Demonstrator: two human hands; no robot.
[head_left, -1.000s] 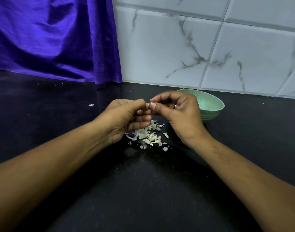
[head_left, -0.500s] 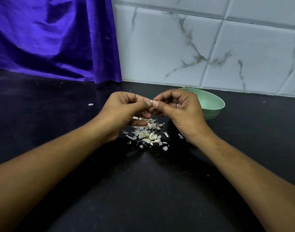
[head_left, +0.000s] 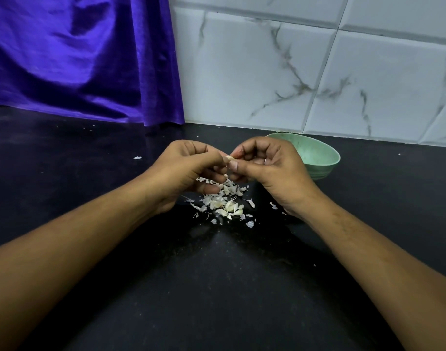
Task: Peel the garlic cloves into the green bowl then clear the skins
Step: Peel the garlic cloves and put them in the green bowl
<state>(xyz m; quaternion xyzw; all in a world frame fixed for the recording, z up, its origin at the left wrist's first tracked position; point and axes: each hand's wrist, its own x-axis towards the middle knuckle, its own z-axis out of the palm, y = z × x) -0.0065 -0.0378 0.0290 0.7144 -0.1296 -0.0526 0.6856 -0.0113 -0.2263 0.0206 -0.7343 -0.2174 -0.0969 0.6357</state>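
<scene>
Black surface (head_left: pixel 217 287) bore garlic skins (head_left: pixel 223 202); above them the left hand (head_left: pixel 189 171) and right hand (head_left: pixel 272 171) each had a pinching grip on one garlic clove (head_left: pixel 230 158), green bowl (head_left: pixel 320 158) just behind.

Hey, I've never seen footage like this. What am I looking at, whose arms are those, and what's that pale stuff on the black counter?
There is no machine here. A person wears a camera on their head, so you look down at their own bare arms. The left hand and right hand pinch one garlic clove between them. Under them, on the black counter, lies a pile of garlic skins. A green bowl stands behind the right hand.
</scene>
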